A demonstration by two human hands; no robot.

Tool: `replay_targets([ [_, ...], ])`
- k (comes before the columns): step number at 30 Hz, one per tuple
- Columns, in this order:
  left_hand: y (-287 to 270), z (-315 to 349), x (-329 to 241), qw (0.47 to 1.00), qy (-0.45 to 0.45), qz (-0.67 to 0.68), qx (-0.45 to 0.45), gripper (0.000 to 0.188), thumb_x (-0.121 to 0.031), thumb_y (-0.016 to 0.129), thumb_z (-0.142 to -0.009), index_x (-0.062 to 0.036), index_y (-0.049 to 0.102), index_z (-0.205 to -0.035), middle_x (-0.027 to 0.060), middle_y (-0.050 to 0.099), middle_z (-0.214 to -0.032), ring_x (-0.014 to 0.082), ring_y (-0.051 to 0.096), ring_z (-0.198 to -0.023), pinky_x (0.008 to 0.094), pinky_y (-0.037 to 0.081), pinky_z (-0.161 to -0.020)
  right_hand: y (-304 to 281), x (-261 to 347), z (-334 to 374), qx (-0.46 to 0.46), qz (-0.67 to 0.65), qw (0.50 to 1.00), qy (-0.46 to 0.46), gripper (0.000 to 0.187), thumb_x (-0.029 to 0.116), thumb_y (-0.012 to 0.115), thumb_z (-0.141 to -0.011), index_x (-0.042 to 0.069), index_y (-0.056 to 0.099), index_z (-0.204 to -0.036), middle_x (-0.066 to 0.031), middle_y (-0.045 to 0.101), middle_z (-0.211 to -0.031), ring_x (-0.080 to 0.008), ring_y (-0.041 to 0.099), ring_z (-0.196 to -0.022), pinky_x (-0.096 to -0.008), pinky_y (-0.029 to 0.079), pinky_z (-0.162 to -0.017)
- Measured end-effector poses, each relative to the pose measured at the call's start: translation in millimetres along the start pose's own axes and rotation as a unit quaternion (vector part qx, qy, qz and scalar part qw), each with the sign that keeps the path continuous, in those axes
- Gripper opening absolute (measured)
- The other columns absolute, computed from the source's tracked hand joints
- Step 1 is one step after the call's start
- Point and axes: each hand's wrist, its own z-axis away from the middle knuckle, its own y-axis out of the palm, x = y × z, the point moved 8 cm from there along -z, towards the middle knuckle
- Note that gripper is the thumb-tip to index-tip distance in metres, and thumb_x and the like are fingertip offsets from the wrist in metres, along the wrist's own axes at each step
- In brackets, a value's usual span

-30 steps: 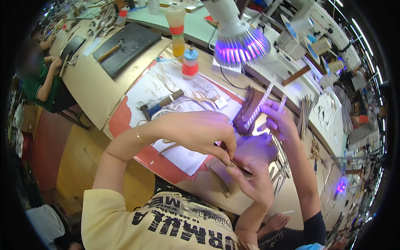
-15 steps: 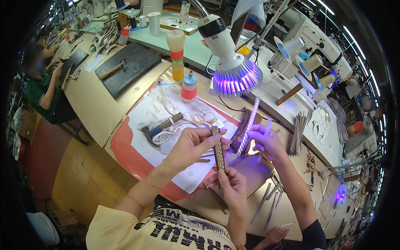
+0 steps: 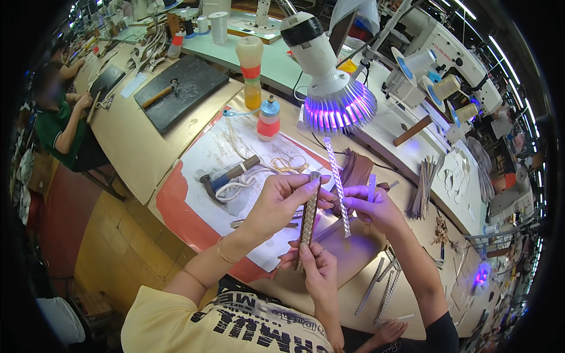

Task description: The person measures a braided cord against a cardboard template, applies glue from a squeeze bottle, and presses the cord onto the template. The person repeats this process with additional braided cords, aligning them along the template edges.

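Between my two hands a woven strap with dark edges (image 3: 308,220) stands nearly upright. My left hand (image 3: 283,203) pinches its upper end between thumb and fingers. Lower down, my right hand (image 3: 318,266) grips the strap near its bottom end. Just to the right, a co-worker's hand (image 3: 376,206), reaching in from a dark sleeve, holds a short pale strip (image 3: 372,187). A white braided cord (image 3: 336,182) hangs by that hand's fingertips, under the lamp; whether they grip it I cannot tell.
A lamp glowing violet (image 3: 338,106) hangs low over the bench. On white paper (image 3: 206,150) lies a hammer (image 3: 226,179) among loose cords. Behind it stand plastic bottles (image 3: 268,120). Braided strips (image 3: 385,288) lie at right. Another person (image 3: 62,123) sits far left.
The strap has tilted slightly, and my right hand has shifted a little left. The white cord now hangs lower and straighter, and the co-worker's hand has moved slightly down.
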Motion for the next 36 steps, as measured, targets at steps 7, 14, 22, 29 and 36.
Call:
replay_targets([
  [7,1,-19,8,0.999,-0.02,0.027,0.004,0.032,-0.014,0.05,-0.098,0.005,0.057,-0.123,0.0166,0.069,-0.1,0.0203,0.068,-0.092,0.0309,0.055,-0.083,-2,2,-6,-0.025,-0.05,0.998,0.001,0.034,0.02,0.044,-0.102,-0.008,0.055,-0.118,-0.0166,0.068,-0.091,-0.019,0.068,-0.078,-0.0285,0.054,-0.073],
  [14,-10,-45,15,1.0,-0.014,0.019,-0.009,0.032,-0.016,0.053,-0.097,0.0029,0.058,-0.121,0.0158,0.069,-0.103,0.0195,0.068,-0.094,0.031,0.054,-0.083,-4,-2,-30,-0.041,-0.091,0.995,0.029,0.035,0.022,0.043,-0.102,-0.005,0.053,-0.122,-0.0152,0.069,-0.094,-0.0182,0.07,-0.081,-0.0238,0.054,-0.069],
  [22,-10,-54,20,1.0,-0.001,-0.011,-0.004,0.033,-0.018,0.051,-0.098,0.003,0.058,-0.122,0.0146,0.069,-0.101,0.0182,0.068,-0.09,0.0304,0.055,-0.082,-3,-6,-40,-0.057,-0.111,0.992,0.019,0.034,0.02,0.043,-0.102,-0.007,0.052,-0.12,-0.017,0.068,-0.092,-0.0206,0.07,-0.078,-0.0269,0.055,-0.069],
  [29,-2,-55,34,0.999,-0.046,0.006,-0.012,0.032,-0.019,0.049,-0.099,0.0026,0.057,-0.123,0.0136,0.069,-0.097,0.0171,0.069,-0.082,0.0299,0.057,-0.073,-5,-9,-35,-0.064,-0.131,0.989,0.022,0.036,0.022,0.046,-0.101,-0.006,0.052,-0.123,-0.0154,0.067,-0.098,-0.0197,0.069,-0.086,-0.0279,0.054,-0.076],
  [36,-15,-54,38,0.998,-0.064,0.012,-0.02,0.032,-0.015,0.046,-0.1,0.0055,0.055,-0.123,0.0158,0.068,-0.101,0.0181,0.069,-0.081,0.0285,0.059,-0.066,-22,78,23,-0.159,0.48,0.838,-0.205,0.043,0.019,0.065,-0.088,-0.002,0.056,-0.125,-0.0238,0.058,-0.117,-0.0343,0.061,-0.102,-0.041,0.05,-0.086],
])
